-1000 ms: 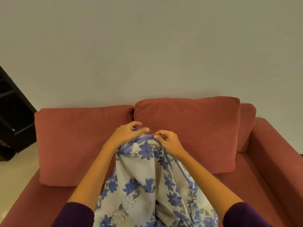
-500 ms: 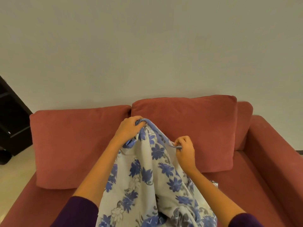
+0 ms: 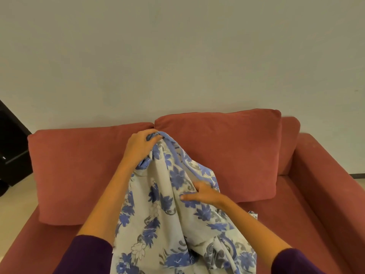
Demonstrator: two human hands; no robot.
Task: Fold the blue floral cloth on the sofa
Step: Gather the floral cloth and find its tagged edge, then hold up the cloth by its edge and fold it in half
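Head view, and holding the blue floral cloth (image 3: 167, 224) up at centre frame, in front of the red sofa (image 3: 316, 214), letting it drape down and out past the bottom edge. Gripping the bunched, blue-hemmed top with the left hand (image 3: 141, 147), fingers curled tight round it, just below the seam between the two back cushions (image 3: 227, 151). Laying the right hand (image 3: 205, 196) lower and to the right on the hanging cloth, fingers stretched nearly straight, thumb pointing left, pinching nothing visible. Seemingly feeling for the hem to spread a straight edge, with no fold made yet.

Risking trouble here, by the look of it. Hanging everything from one bunched grip, so possibly dropping the edge onto the seat if that fist loosens. Working through deep overlapping pleats with a flat hand, so possibly catching an inner layer instead of the hem and ending up with a twisted, crooked fold. Trailing the lower part out of sight too, so not being able to tell whether it is snagging below.
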